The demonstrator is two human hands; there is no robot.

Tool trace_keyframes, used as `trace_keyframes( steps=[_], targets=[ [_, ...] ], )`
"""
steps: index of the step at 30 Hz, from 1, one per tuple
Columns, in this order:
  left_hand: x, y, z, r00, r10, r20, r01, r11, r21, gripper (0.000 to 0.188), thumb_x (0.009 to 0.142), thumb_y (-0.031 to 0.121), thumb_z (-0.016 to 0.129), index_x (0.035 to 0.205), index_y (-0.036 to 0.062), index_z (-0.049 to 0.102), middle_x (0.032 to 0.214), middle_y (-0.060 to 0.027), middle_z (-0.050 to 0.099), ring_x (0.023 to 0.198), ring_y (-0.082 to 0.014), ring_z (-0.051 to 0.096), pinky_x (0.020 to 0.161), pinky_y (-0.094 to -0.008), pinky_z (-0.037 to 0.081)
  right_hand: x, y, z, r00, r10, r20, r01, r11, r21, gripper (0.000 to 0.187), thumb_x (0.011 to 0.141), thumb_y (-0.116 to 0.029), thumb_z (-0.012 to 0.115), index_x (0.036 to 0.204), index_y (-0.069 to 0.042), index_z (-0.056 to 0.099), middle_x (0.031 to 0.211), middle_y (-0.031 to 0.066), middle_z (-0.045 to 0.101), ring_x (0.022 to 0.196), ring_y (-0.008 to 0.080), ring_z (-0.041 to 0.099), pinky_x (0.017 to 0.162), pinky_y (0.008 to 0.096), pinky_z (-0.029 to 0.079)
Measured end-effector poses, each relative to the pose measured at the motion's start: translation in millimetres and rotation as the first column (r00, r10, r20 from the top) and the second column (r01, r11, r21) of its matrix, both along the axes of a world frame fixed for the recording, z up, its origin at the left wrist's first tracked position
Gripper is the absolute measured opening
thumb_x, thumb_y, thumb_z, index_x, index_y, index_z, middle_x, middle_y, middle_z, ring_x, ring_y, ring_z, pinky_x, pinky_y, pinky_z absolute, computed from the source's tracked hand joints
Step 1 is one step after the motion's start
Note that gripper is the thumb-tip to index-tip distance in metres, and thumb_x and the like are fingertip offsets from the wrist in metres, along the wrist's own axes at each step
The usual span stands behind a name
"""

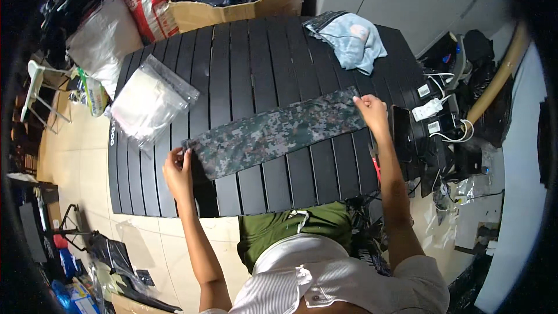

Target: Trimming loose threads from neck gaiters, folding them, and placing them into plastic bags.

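Note:
A long strip of folded camouflage cloth (279,131) in dark green, grey and brown stretches slantwise across the black slatted table (264,186). My left hand (178,171) pinches its near left corner between thumb and fingers. At the far right end, my right hand (372,110) grips the other corner the same way. Between the hands the cloth looks fairly flat, lying on or just over the slats; which of the two I cannot tell.
Clear plastic bags with pale contents (148,102) lie at the table's left. A light blue garment (351,40) is bunched at the far right edge. White power adapters and cables (428,109) crowd the right side. Behind the table stands a full cardboard box (238,16).

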State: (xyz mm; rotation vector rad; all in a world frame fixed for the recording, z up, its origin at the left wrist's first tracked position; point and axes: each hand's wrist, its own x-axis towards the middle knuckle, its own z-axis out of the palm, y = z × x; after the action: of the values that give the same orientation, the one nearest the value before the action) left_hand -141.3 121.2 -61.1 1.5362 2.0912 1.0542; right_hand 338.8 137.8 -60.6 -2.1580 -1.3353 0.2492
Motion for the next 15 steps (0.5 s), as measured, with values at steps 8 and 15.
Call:
trace_keyframes(
  steps=[8, 15],
  targets=[
    [7.5, -5.0, -6.0, 0.994, 0.11, -0.025, -0.108, 0.992, 0.071, 0.024, 0.079, 0.025, 0.064, 0.078, 0.0007, 0.061, 0.067, -0.0076, 0.059, 0.058, -0.0171, 0.051, 0.056, -0.0295, 0.041, -2.3, -13.2, 14.7, 0.99, 0.03, -0.141, 0.003, 0.974, 0.227, 0.03, 0.077, -0.025, 0.064, 0.067, 0.002, 0.058, 0.057, 0.0123, 0.056, 0.047, 0.0218, 0.051, 0.05, 0.0315, 0.039],
    [6.0, -1.8, -1.5, 0.987, 0.078, 0.142, -0.085, 0.996, 0.042, 0.029, 0.081, 0.03, 0.062, 0.079, 0.0006, 0.061, 0.065, -0.0087, 0.061, 0.058, -0.0158, 0.055, 0.056, -0.0294, 0.042, 2.6, -20.2, 6.5, 0.996, -0.081, -0.042, 0.085, 0.991, 0.106, 0.037, 0.079, -0.035, 0.061, 0.066, -0.001, 0.057, 0.053, 0.0094, 0.054, 0.047, 0.0213, 0.05, 0.049, 0.0313, 0.038]
  ],
)
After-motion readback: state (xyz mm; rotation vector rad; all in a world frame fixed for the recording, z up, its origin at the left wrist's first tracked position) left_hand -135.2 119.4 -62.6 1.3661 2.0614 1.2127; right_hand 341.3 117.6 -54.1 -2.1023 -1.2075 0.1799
